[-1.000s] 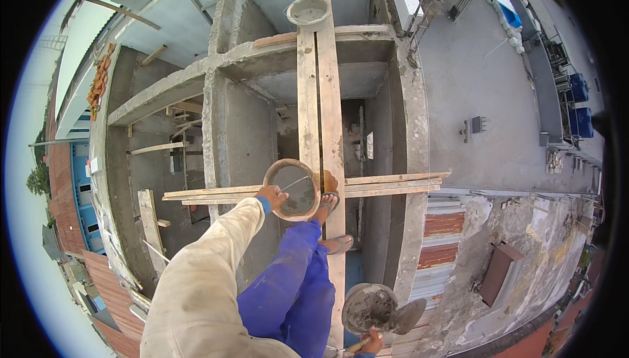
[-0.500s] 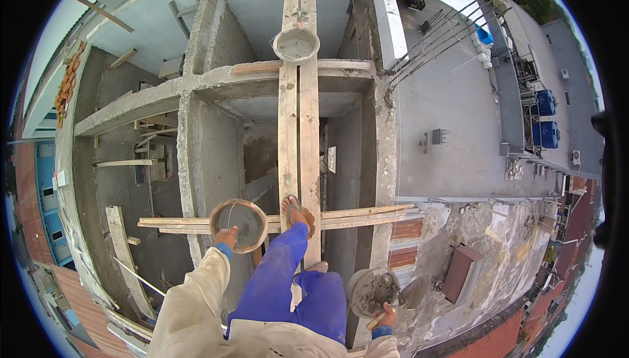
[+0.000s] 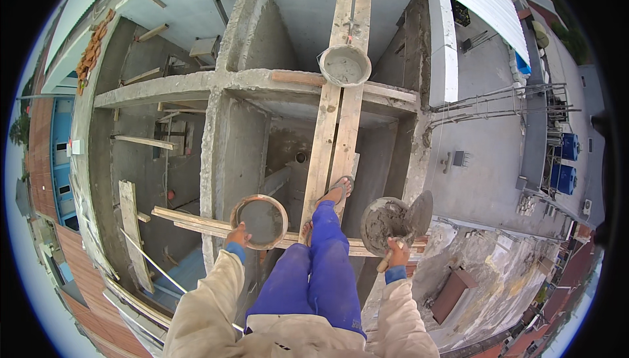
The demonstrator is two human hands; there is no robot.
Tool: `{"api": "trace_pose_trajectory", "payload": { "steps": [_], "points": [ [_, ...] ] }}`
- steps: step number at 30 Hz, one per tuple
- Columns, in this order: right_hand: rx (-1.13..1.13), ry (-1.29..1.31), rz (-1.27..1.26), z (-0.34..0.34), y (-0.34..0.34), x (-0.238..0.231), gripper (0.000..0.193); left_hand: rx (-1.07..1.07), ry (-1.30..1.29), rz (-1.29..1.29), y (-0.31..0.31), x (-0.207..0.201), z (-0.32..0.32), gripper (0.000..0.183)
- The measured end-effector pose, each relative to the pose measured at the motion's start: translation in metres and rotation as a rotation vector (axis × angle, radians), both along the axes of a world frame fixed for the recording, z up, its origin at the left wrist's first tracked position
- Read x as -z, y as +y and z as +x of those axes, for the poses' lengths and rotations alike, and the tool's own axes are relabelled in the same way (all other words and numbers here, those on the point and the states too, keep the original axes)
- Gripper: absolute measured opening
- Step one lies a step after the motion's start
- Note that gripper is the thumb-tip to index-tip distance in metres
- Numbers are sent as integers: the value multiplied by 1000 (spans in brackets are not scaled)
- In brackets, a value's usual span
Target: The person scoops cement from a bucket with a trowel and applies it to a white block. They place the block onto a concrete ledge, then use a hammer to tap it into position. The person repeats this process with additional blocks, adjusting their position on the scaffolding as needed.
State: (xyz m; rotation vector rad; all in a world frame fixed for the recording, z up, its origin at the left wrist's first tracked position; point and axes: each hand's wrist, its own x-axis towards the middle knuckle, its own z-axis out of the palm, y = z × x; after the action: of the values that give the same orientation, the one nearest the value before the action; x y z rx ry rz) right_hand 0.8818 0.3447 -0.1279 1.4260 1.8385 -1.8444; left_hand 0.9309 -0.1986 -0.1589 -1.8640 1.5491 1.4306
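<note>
My left hand (image 3: 239, 234) is closed at the near left rim of a round bucket (image 3: 282, 218), which has a brown-stained rim and grey wet contents. That bucket hangs over the crosswise planks, left of my legs. On the right, my right hand (image 3: 398, 252) is closed around the wooden handle of a trowel (image 3: 420, 214). Its broad grey blade points away, past the right rim of a second bucket (image 3: 368, 239) holding lumpy mortar (image 3: 388, 220). This hand also seems to carry that bucket; its grip on the bucket is partly hidden.
Two long planks (image 3: 322, 155) run ahead under my sandalled feet, over deep walled openings. A third bucket (image 3: 324, 70) with grey contents stands on them farther off. Rough concrete wall tops (image 3: 157, 94) cross the space. Crosswise boards (image 3: 196, 221) lie near my feet.
My right foot has stepped forward along the planks. Both hands and their buckets have moved forward and rightward in view, and the trowel has come with the right hand. The view has shifted.
</note>
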Motion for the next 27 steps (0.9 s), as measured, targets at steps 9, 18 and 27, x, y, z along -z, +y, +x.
{"api": "trace_pose_trajectory", "payload": {
  "steps": [9,18,27],
  "points": [
    [-435,60,-64,-270,-81,114,17,-439,318,64,-10,53,-170,44],
    [-702,26,-33,-406,-173,194,19,-549,545,94,-53,117,-378,42],
    [-999,320,196,-375,-158,180,27,-638,774,97,-137,176,-553,53]
  ]
}}
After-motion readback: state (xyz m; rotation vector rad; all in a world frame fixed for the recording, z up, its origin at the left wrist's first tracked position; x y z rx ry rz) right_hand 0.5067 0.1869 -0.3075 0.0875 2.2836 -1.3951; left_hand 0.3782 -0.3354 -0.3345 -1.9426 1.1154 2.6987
